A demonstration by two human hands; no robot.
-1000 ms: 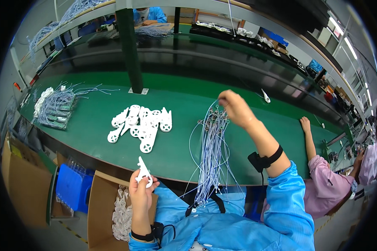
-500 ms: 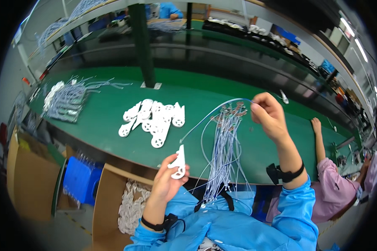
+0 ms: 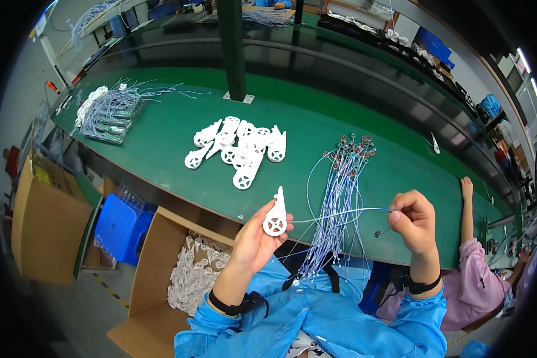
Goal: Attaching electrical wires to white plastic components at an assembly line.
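right hand [image 3: 413, 222] lowered, wire [image 3: 340, 215] now near white part [image 3: 275, 215]

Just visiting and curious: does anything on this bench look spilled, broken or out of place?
Nothing stands out. The white plastic parts lie in a loose heap on the green table, and the wire bundle trails over its front edge toward the person's lap, which looks deliberate.
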